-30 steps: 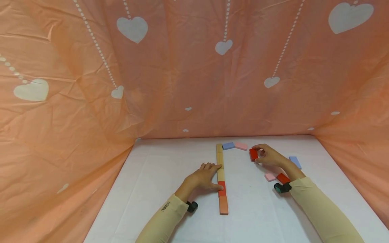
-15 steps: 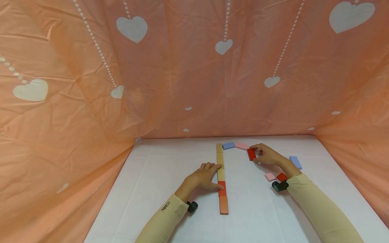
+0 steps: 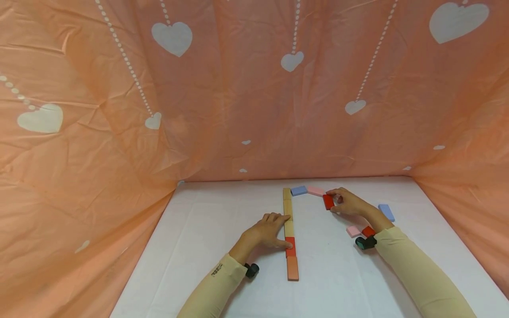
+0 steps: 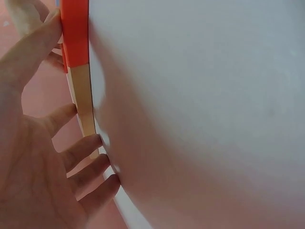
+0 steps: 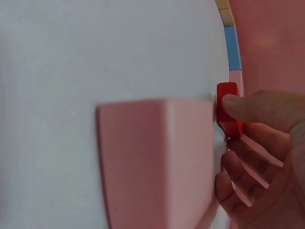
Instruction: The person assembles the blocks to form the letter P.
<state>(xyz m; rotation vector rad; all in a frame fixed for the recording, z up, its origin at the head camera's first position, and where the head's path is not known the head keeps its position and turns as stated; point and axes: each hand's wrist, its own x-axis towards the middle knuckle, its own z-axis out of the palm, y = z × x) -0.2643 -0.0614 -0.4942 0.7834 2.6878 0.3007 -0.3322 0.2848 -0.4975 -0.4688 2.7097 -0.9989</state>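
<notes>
My right hand (image 3: 347, 203) pinches a red block (image 3: 328, 202) between thumb and fingers at the back of the table. In the right wrist view the thumb presses the near face of this red block (image 5: 228, 107), beside the end of a pink block (image 3: 316, 191). A blue block (image 3: 299, 191) lies left of the pink one. My left hand (image 3: 264, 232) rests at the column of blocks, its fingers extended and loosely spread. Its thumb touches a red block (image 3: 291, 247); its index finger reaches a wooden block (image 3: 288, 229). The fingertips also touch the white surface in the left wrist view.
An orange block (image 3: 292, 268) ends the column at the near side. Right of the column lie a loose pink block (image 3: 353, 231), another red block (image 3: 368, 232) partly behind the wrist camera, and a blue block (image 3: 386, 212). An orange heart-patterned curtain (image 3: 254, 110) stands behind the white table (image 3: 199, 247).
My right hand has moved slightly left with the red block, bringing it up to the pink block's end. The left hand has stayed in place.
</notes>
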